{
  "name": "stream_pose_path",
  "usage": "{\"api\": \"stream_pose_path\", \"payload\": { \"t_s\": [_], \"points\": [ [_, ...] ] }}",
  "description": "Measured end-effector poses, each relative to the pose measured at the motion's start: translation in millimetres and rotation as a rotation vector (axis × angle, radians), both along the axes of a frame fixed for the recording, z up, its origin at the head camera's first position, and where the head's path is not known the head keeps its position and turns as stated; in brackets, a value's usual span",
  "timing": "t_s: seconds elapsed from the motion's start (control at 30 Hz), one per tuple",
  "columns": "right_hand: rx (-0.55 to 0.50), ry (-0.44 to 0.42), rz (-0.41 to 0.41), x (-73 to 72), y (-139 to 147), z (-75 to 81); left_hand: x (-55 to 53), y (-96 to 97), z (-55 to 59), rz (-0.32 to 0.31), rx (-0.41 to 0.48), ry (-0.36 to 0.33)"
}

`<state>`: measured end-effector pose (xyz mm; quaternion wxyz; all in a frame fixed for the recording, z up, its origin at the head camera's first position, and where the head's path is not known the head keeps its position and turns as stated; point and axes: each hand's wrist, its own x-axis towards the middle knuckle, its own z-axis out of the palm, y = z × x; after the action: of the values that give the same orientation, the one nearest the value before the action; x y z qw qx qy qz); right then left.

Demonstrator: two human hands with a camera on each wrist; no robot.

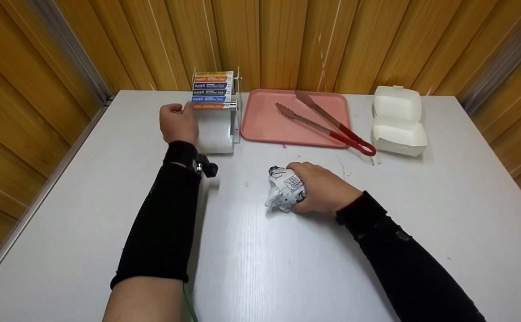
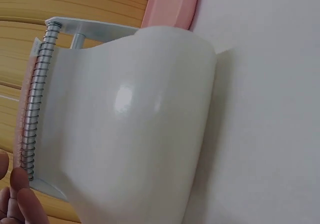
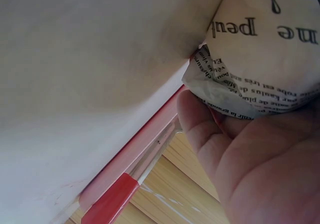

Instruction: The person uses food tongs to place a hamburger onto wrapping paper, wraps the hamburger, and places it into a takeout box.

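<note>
A bundle wrapped in printed white paper [image 1: 286, 188] sits on the table, and my right hand [image 1: 325, 188] grips it from the right side. Its black lettering shows large in the right wrist view, with my thumb and palm against the paper [image 3: 265, 54]. My left hand [image 1: 178, 125] is at the left side of a label dispenser [image 1: 237, 120] with rows of coloured stickers. In the left wrist view, fingertips [image 2: 20, 178] pinch the end of an orange label [image 2: 21, 119] beside a spring-wound rod [image 2: 35, 99]. Below that hangs a wide loop of white backing paper [image 2: 135, 119].
Behind the bundle lies a pink tray [image 1: 260, 120]. Tongs with red handles [image 1: 354, 141] rest across it, their handle end over the near right rim. An opened white takeaway box [image 1: 399, 120] stands farther right. A wood-look wall [image 1: 283, 40] closes off the back.
</note>
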<state>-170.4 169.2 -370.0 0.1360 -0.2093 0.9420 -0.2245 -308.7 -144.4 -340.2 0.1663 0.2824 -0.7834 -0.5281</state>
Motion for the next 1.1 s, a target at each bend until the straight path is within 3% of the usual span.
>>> {"api": "stream_pose_path", "payload": {
  "t_s": [0.2,0.8,1.1],
  "points": [
    [-0.002,0.002,0.005,-0.6,-1.0,-1.3,-1.4,1.0,3.3,0.015,0.03,-0.006],
    [-0.012,0.016,0.017,0.6,-0.1,-0.5,-6.5,2.9,-1.5,0.018,0.092,0.099],
    [-0.016,0.024,0.018,0.0,1.3,-0.7,-7.7,7.3,-3.6,0.01,0.21,0.193]
  ]
}}
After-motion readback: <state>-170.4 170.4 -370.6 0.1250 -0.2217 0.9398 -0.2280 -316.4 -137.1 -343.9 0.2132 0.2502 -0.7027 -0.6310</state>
